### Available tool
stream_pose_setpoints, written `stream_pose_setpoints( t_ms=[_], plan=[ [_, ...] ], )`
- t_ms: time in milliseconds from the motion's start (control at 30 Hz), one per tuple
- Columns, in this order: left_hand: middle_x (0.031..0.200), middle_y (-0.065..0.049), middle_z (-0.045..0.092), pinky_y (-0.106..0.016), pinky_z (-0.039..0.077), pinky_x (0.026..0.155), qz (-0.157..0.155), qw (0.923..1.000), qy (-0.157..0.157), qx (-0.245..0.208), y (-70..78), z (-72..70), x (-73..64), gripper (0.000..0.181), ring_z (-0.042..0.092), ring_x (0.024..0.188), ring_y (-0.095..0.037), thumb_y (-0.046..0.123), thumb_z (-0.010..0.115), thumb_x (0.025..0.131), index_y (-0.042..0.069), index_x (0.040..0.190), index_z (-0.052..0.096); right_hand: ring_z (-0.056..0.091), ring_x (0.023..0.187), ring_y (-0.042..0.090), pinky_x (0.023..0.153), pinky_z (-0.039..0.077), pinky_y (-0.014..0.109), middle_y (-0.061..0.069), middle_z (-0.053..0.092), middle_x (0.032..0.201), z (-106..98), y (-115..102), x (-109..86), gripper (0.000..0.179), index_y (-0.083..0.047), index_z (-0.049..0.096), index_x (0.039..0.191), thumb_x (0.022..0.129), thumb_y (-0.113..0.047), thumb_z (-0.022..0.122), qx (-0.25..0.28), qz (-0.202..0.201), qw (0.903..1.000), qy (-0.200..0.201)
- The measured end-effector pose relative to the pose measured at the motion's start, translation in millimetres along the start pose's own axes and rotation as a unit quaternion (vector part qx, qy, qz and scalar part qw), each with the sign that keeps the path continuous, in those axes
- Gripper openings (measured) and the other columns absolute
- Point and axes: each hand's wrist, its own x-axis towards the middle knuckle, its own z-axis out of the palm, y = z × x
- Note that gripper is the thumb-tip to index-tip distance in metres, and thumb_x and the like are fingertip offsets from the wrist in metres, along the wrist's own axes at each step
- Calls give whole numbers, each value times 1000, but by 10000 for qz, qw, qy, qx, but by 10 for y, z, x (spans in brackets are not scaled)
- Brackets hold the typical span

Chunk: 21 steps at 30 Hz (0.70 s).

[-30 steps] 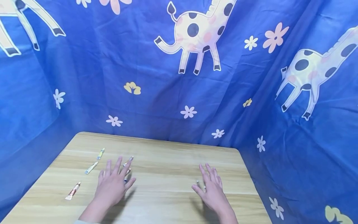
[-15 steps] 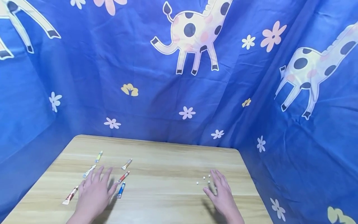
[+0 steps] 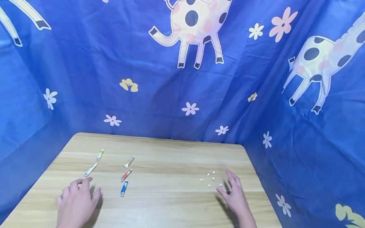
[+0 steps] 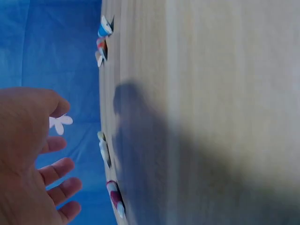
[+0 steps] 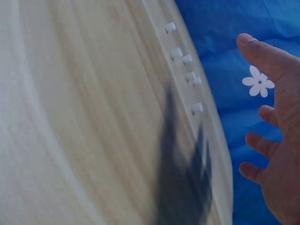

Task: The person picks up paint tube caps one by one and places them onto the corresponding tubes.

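Observation:
My left hand hovers over the table's left side, fingers loosely bent and holding nothing. Beneath it a dark red paint tube shows in the left wrist view; the hand hides it in the head view. Ahead of the fingers lie a pale tube and a yellow tube. Further right are an orange-brown tube, a red tube and a blue tube. My right hand, fingers spread and holding nothing, hovers beside several small white cap-like pieces.
The wooden table has rounded far corners. Blue cloth printed with giraffes and flowers hangs behind it and along both sides. Both hands cast shadows on the wood.
My left hand has moved left and nearer, uncovering the tubes on the right and covering the dark red one. The right hand has shifted right, uncovering the white pieces. The head view has tilted slightly.

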Motion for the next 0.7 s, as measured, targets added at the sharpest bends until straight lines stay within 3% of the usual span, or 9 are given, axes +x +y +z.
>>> stream_pose_setpoints(
  t_ms=[200,333,533,700],
  plan=[
    [144,-41,44,-71,30,93,-294,9995,-51,-41,-92,20,-20,63,37,123,-66,40,64,104,0,150,48,54,145,51,119,43,72,23,39,167,93,136,43,92,-18,38,168,91,-27,88,341,298,9989,131],
    [143,-43,43,-70,31,94,-616,9974,-367,-18,-149,40,-23,65,40,120,-66,44,61,105,-3,149,47,58,140,48,120,43,70,25,50,157,184,222,68,86,-13,44,164,91,-23,88,390,516,9977,189],
    [148,-46,33,-71,32,102,-1478,9825,-1131,-35,-234,50,7,74,36,124,-67,50,60,104,-5,150,41,59,139,47,123,40,67,25,59,147,251,311,112,81,-9,48,160,91,-23,88,458,765,9959,167],
    [147,-46,32,-71,34,101,-1727,9753,-1378,-18,-292,14,24,71,36,123,-67,44,66,101,-7,145,43,63,132,43,122,43,63,22,67,136,254,375,148,71,-5,55,153,91,-17,87,502,680,9961,247]
  ],
)
